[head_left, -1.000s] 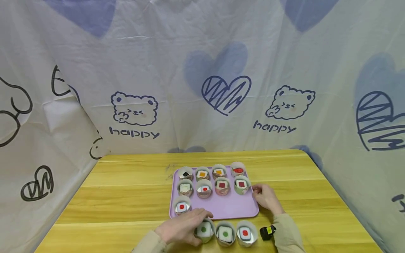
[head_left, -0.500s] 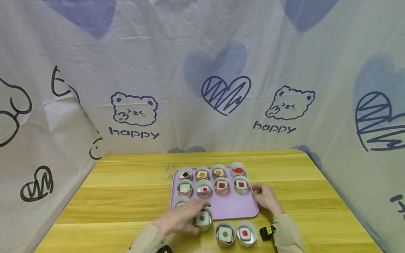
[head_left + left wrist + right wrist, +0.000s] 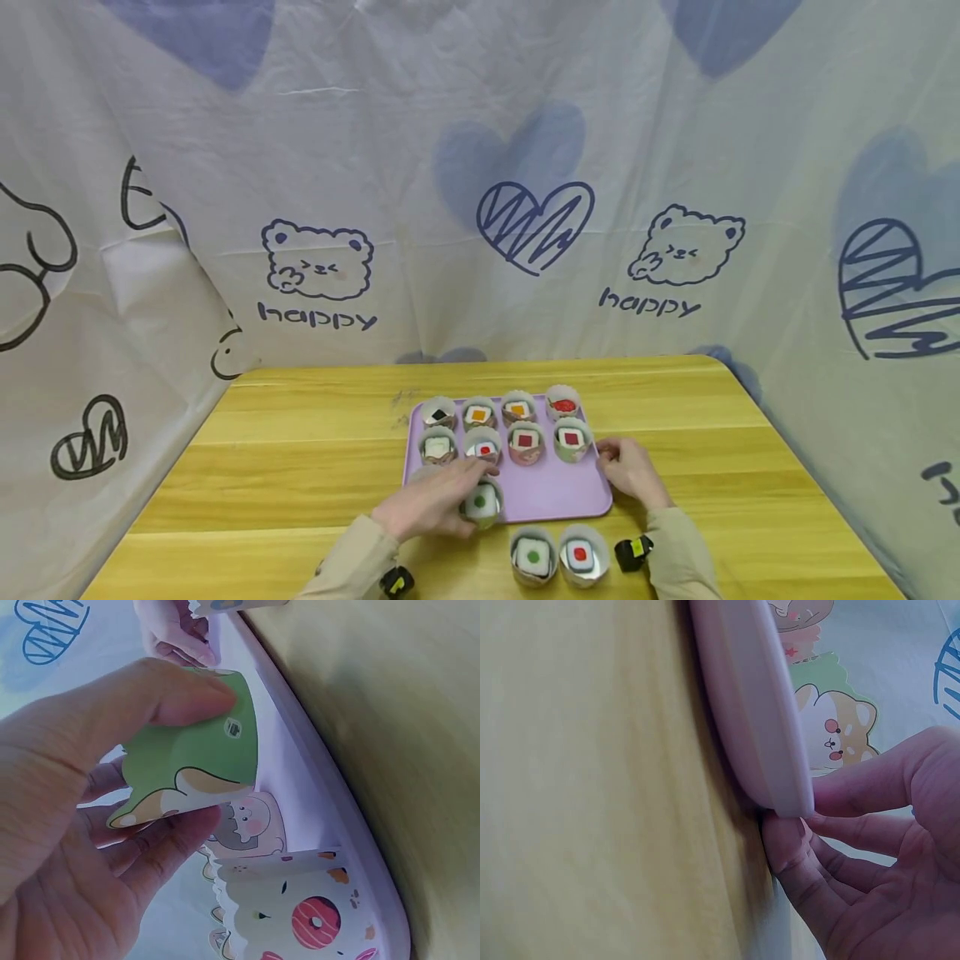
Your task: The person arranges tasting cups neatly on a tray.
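My left hand (image 3: 427, 504) grips a green paper baking cup (image 3: 483, 505), a white square piece with a green dot inside. It holds the cup over the front left part of a lilac tray (image 3: 558, 494). In the left wrist view, the thumb presses the green side (image 3: 180, 754) while fingers curl round beneath. My right hand (image 3: 633, 472) pinches the tray's right edge, as the right wrist view shows at the rim (image 3: 757, 712). Two rows of filled paper cups stand on the tray, among them one with a red-centred piece (image 3: 572, 439). The front-left cup is mostly hidden behind my left hand.
Two more filled cups stand on the wooden table (image 3: 262, 467) before the tray: one with a green-dotted piece (image 3: 533, 556), one with a red-dotted piece (image 3: 583, 556). A printed curtain (image 3: 420, 208) hangs behind the table and along both sides.
My left hand has lifted the green-dotted cup from the row on the table and carried it forward over the tray's front edge. My right hand stays at the tray's right edge.
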A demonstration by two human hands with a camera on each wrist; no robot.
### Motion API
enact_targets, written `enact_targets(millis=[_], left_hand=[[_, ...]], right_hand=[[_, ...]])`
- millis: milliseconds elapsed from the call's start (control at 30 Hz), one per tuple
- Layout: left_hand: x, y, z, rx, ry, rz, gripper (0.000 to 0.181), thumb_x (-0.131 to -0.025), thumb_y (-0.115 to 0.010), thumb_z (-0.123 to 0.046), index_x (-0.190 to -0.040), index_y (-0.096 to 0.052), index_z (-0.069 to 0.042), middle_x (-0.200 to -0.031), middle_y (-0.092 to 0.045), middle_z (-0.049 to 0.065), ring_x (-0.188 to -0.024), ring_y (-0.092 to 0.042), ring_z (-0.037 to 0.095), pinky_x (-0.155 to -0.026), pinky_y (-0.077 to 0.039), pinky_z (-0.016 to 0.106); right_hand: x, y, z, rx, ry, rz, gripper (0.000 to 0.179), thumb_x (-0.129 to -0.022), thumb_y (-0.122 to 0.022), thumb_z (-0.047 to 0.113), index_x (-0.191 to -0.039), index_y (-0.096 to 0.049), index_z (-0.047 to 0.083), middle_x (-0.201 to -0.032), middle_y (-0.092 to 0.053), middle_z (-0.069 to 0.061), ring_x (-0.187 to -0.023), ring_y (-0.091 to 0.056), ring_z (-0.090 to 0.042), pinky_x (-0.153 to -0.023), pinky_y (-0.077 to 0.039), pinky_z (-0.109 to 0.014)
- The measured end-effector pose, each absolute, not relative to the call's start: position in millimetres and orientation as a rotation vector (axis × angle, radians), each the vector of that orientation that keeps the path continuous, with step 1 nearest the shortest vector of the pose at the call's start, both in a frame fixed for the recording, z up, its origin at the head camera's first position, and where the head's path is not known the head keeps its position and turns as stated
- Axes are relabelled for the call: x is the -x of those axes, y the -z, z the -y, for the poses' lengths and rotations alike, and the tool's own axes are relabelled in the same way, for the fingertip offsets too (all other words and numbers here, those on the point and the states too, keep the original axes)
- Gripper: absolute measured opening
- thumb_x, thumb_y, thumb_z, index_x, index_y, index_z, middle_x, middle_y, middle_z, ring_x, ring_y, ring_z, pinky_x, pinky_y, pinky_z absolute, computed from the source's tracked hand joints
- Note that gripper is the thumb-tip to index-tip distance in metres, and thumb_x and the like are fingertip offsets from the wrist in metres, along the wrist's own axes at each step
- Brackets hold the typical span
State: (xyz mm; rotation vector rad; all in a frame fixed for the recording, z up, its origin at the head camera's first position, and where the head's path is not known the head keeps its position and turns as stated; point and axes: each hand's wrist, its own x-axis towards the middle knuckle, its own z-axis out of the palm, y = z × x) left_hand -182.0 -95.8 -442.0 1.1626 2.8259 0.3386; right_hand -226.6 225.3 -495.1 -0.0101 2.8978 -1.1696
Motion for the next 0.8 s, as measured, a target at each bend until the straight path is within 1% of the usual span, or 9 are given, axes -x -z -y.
enact_targets(millis=[200,400,600,800], left_hand=[[186,444,94,-1.103,-0.325,-2.844,0.072,-0.074,-0.085,-0.026,-0.136,-0.051,-0.013,-0.132,-0.061,0.007,-0.12,-0.061,0.021,-0.095,-0.056,0.036],[188,446,94,-1.15,-0.323,-2.882,0.07,-0.075,-0.084,-0.026,-0.134,-0.052,-0.009,-0.127,-0.061,0.008,-0.116,-0.06,0.021,-0.097,-0.055,0.035],[190,449,92,-1.188,-0.305,-2.932,0.068,-0.075,-0.085,-0.026,-0.132,-0.053,-0.008,-0.12,-0.06,0.007,-0.108,-0.06,0.019,-0.094,-0.056,0.033],[193,452,89,-1.177,-0.274,-2.962,0.066,-0.075,-0.085,-0.028,-0.13,-0.053,-0.009,-0.121,-0.06,0.008,-0.108,-0.062,0.019,-0.092,-0.057,0.032]], right_hand=[[227,495,-225,-0.001,1.175,-2.888,0.034,-0.084,-0.057,-0.002,-0.115,-0.068,-0.009,-0.086,-0.065,-0.01,-0.078,-0.055,-0.018,-0.069,-0.044,-0.028],[227,496,-225,-0.002,1.179,-2.889,0.034,-0.083,-0.056,-0.002,-0.115,-0.068,-0.01,-0.086,-0.065,-0.011,-0.078,-0.055,-0.019,-0.069,-0.044,-0.028],[227,496,-225,0.003,1.181,-2.896,0.034,-0.083,-0.056,-0.003,-0.113,-0.068,-0.01,-0.085,-0.065,-0.011,-0.077,-0.055,-0.019,-0.069,-0.045,-0.028],[226,495,-225,0.007,1.187,-2.894,0.034,-0.082,-0.057,-0.003,-0.113,-0.068,-0.011,-0.085,-0.065,-0.011,-0.078,-0.055,-0.019,-0.07,-0.045,-0.028]])
